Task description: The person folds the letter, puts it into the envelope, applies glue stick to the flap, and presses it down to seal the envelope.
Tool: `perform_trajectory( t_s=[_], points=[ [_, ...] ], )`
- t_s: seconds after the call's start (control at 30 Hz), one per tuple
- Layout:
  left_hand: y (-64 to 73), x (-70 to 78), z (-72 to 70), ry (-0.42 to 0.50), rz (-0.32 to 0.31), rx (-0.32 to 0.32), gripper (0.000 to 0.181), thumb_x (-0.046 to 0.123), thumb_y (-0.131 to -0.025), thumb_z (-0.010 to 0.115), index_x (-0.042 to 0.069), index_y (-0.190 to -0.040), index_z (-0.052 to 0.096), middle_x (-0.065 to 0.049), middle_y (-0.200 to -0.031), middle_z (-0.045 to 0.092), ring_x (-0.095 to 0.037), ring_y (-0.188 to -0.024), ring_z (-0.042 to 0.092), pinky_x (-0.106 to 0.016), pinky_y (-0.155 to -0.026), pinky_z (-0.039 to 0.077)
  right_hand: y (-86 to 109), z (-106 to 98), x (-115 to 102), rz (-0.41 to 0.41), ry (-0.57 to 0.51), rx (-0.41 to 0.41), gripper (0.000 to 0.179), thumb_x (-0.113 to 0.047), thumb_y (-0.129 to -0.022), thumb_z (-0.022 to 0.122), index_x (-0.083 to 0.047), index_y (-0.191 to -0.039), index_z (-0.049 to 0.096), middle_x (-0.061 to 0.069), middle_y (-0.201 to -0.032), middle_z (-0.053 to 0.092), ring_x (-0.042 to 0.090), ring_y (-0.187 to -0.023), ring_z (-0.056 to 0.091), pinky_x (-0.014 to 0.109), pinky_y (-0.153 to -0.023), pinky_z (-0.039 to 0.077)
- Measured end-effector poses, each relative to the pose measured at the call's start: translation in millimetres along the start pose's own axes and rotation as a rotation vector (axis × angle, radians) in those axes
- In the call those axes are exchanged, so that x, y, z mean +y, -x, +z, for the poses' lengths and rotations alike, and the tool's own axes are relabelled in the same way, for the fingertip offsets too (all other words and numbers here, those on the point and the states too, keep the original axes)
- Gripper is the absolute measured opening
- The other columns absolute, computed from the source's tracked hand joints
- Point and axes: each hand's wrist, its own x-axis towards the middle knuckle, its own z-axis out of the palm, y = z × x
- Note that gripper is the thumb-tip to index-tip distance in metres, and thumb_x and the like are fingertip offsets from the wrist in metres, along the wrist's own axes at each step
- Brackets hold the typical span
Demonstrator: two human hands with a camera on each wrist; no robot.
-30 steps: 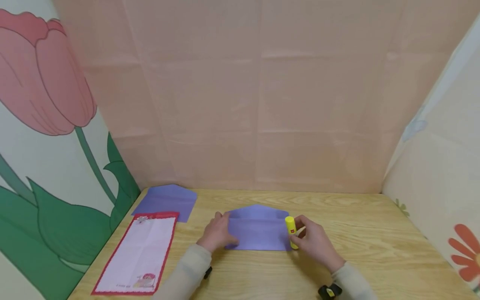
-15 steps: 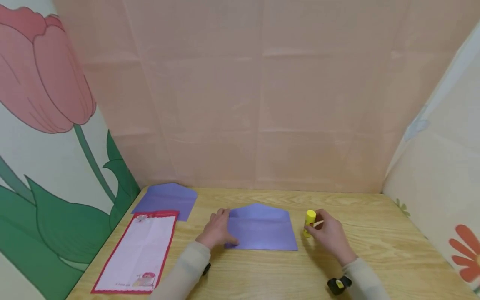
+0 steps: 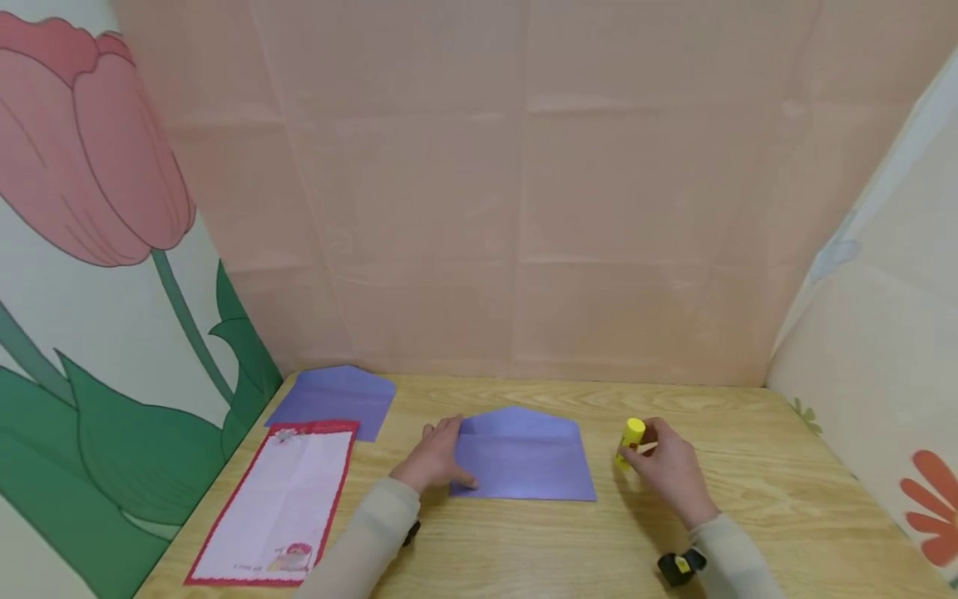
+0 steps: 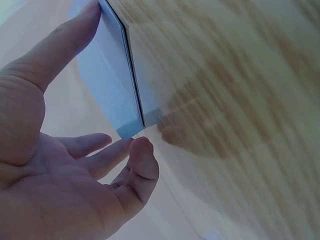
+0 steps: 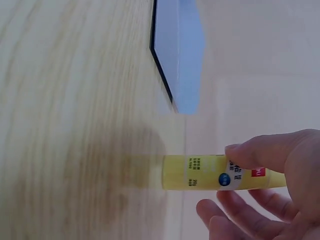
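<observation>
A purple envelope point(image 3: 524, 466) lies in the middle of the table with its pointed flap folded out toward the back. My left hand point(image 3: 437, 457) rests at its left side, thumb on the near left corner and the other fingers spread loosely along that side. In the left wrist view, the thumb point(image 4: 65, 45) touches the envelope point(image 4: 112, 65). To the right of the envelope, my right hand point(image 3: 669, 466) pinches a yellow glue stick point(image 3: 631, 434) between thumb and fingers. It stands upright with its cap on top. The right wrist view shows its label and the glue stick's point(image 5: 200, 172) lower end close to the tabletop.
Another purple envelope point(image 3: 337, 403) lies at the back left. In front of it is a white letter sheet point(image 3: 277, 499) with a red border. A pink cloth point(image 3: 516, 208) backs the wooden table point(image 3: 524, 549), and painted walls flank it.
My right hand has carried the glue stick from the envelope's right edge further right, onto the side of the table. My left hand has stayed at the envelope's left side.
</observation>
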Motion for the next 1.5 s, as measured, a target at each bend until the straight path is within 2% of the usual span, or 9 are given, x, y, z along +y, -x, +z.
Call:
perform_trajectory(
  t_s=[0.17,0.43,0.57,0.67,0.77,0.87,1.0,1.2,1.5],
  points=[
    [3.2,1.4,1.5,-0.028,0.018,0.023,0.113,0.028,-0.064,0.096,0.004,-0.154,0.032,-0.015,-0.148,0.043,-0.035,-0.129,0.04,-0.05,-0.106,0.042,2.5,-2,-4,-0.016,0.029,0.032,0.053,-0.019,-0.084,0.078,0.007,-0.122,0.051,0.028,-0.109,0.061,0.025,-0.078,0.064,0.031,-0.059,0.05],
    [8.5,5.1,2.0,-0.078,0.044,0.056,0.099,0.027,-0.067,0.095,0.004,-0.148,0.043,-0.016,-0.14,0.049,-0.035,-0.123,0.043,-0.051,-0.101,0.045,7.4,-5,-23,-0.047,0.084,0.224,0.067,-0.025,-0.081,0.079,0.006,-0.131,0.047,0.027,-0.112,0.054,0.032,-0.076,0.056,0.033,-0.054,0.042],
    [11.0,6.2,3.4,-0.109,0.052,0.065,0.09,0.029,-0.068,0.094,0.005,-0.141,0.049,-0.014,-0.134,0.052,-0.034,-0.119,0.046,-0.05,-0.098,0.047,9.9,-8,-36,-0.142,0.034,0.309,0.053,-0.017,-0.083,0.078,0.002,-0.125,0.053,0.018,-0.097,0.058,0.02,-0.065,0.05,0.029,-0.05,0.039],
    [12.2,7.0,4.3,-0.131,0.055,0.061,0.082,0.03,-0.07,0.093,0.005,-0.136,0.053,-0.013,-0.131,0.054,-0.032,-0.115,0.047,-0.049,-0.096,0.048,12.2,-7,-45,-0.248,-0.027,0.323,0.039,-0.007,-0.082,0.076,-0.002,-0.117,0.058,0.011,-0.085,0.058,0.012,-0.059,0.046,0.025,-0.048,0.039],
    [13.1,7.5,4.4,-0.15,0.059,0.053,0.077,0.031,-0.072,0.092,0.004,-0.133,0.055,-0.012,-0.129,0.055,-0.031,-0.114,0.047,-0.048,-0.096,0.048,15.7,-1,-54,-0.327,-0.065,0.27,0.028,-0.002,-0.083,0.073,-0.005,-0.109,0.062,0.004,-0.08,0.057,0.006,-0.054,0.045,0.024,-0.045,0.039],
    [13.8,8.2,4.1,-0.175,0.067,0.046,0.075,0.032,-0.073,0.091,0.002,-0.132,0.056,-0.012,-0.129,0.055,-0.031,-0.114,0.047,-0.046,-0.097,0.048,19.7,10,-61,-0.347,-0.054,0.181,0.024,-0.001,-0.084,0.072,-0.006,-0.106,0.066,0.002,-0.083,0.059,0.003,-0.052,0.043,0.024,-0.045,0.039],
    [14.2,10.1,3.6,-0.203,0.062,0.035,0.072,0.032,-0.075,0.09,0.001,-0.131,0.058,-0.012,-0.128,0.055,-0.03,-0.114,0.046,-0.044,-0.097,0.048,22.6,28,-63,-0.308,0.003,0.032,0.029,-0.006,-0.083,0.072,-0.005,-0.113,0.068,0.011,-0.1,0.063,0.004,-0.053,0.044,0.023,-0.049,0.041],
    [15.6,14.9,0.1,-0.251,0.057,0.016,0.067,0.032,-0.077,0.088,0.0,-0.13,0.061,-0.011,-0.123,0.055,-0.026,-0.108,0.045,-0.041,-0.094,0.048,16.0,53,-64,-0.304,0.097,-0.094,0.043,-0.016,-0.085,0.077,-0.005,-0.126,0.065,0.02,-0.124,0.056,0.016,-0.078,0.057,0.031,-0.066,0.049],
    [18.6,16.0,-2.9,-0.276,0.071,-0.019,0.058,0.032,-0.08,0.085,0.001,-0.125,0.066,-0.011,-0.12,0.054,-0.025,-0.105,0.043,-0.04,-0.09,0.05,10.4,76,-69,-0.23,0.176,-0.243,0.048,-0.028,-0.087,0.076,-0.006,-0.128,0.065,0.022,-0.127,0.053,0.027,-0.096,0.063,0.047,-0.082,0.055]
  ],
)
